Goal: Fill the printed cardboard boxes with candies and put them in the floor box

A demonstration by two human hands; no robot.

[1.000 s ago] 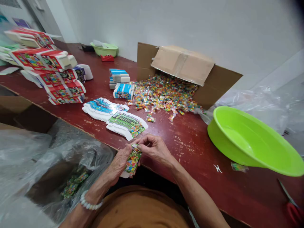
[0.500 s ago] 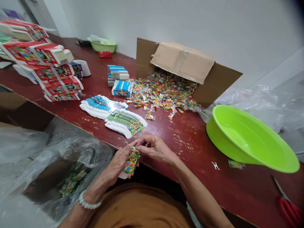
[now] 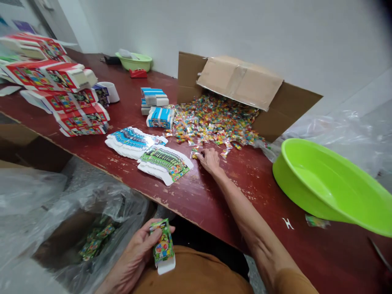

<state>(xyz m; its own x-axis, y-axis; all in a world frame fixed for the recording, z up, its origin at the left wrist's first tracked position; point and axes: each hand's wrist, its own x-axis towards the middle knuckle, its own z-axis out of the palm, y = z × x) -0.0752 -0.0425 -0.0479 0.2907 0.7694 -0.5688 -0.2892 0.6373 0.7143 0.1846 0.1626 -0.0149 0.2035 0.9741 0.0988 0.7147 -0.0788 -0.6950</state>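
Our hands are apart now, where a moment ago both met on the box. Our bare right hand [image 3: 210, 160] rests on the chipped dark red wooden table [image 3: 196, 196], just beside small shiny candy packets [image 3: 195, 154]. Our left hand [image 3: 134, 255] clamps a green printed paperboard box [image 3: 162, 244] (white flap at its lower end) above our brown shirt [image 3: 192, 271], its long axis nearly upright, top end pointing toward the table.

Bright, even indoor light with soft, faint shadows. Glare on the lime-green plastic basin [image 3: 286, 175] right of the right hand [image 3: 210, 161]. Wide-angle bending at frame edges; dark smudge in top-right corner.
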